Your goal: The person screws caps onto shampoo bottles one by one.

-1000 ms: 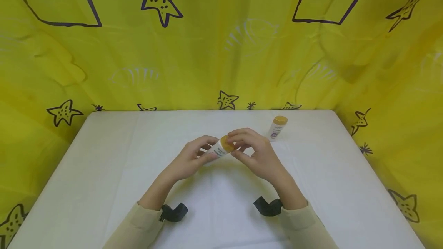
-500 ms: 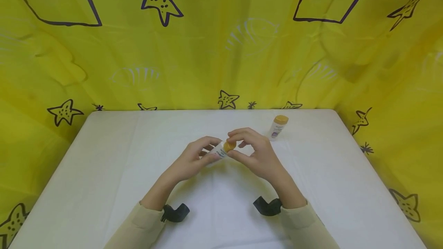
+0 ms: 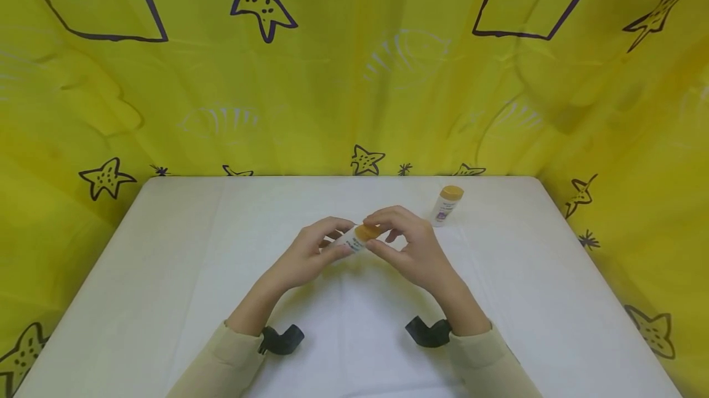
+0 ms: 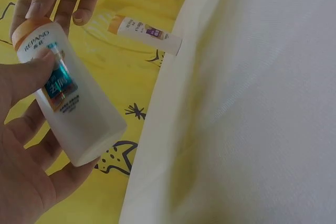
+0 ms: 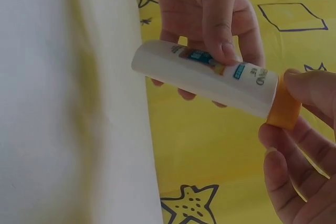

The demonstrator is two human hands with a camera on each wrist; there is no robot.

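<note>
A white shampoo bottle (image 4: 86,116) lettered REPAND, with a blue-green label, is tilted above the table between my two hands. My left hand (image 3: 306,254) grips its body, thumb across the label and fingers behind. With thumb and fingertips, my right hand (image 3: 412,243) pinches the orange cap (image 5: 284,104) at the upper end. The cap sits on the bottle. In the right wrist view, the left thumb (image 5: 218,19) lies along the label side.
A second white bottle (image 3: 445,208) with an orange cap and a purple label stands upright toward the back right. White cloth covers the table (image 3: 166,250). Yellow patterned curtain (image 3: 310,78) surrounds the back and sides. Black wrist mounts (image 3: 282,340) are on both forearms.
The right fingers have shifted their hold around the cap, which has moved slightly right. The left hand keeps its grip on the shampoo bottle, and the second bottle has stayed put.
</note>
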